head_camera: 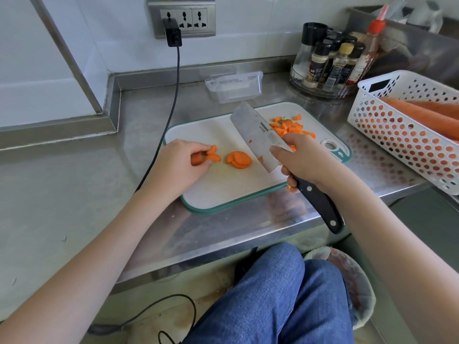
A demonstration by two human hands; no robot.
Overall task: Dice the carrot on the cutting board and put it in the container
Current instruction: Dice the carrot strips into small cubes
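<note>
A white cutting board with a teal rim lies on the steel counter. My left hand grips the carrot stub at the board's left, with two slices at its fingertips. A small pile of carrot slices lies mid-board. Diced carrot pieces are heaped at the board's far right. My right hand holds the cleaver by its black handle, blade raised and tilted over the board, just right of the slices. A clear plastic container stands behind the board, with nothing visible in it.
A white perforated basket with whole carrots sits at the right. A rack of spice bottles stands at the back right. A black cable hangs from the wall socket down past the board's left. A bin stands below the counter edge.
</note>
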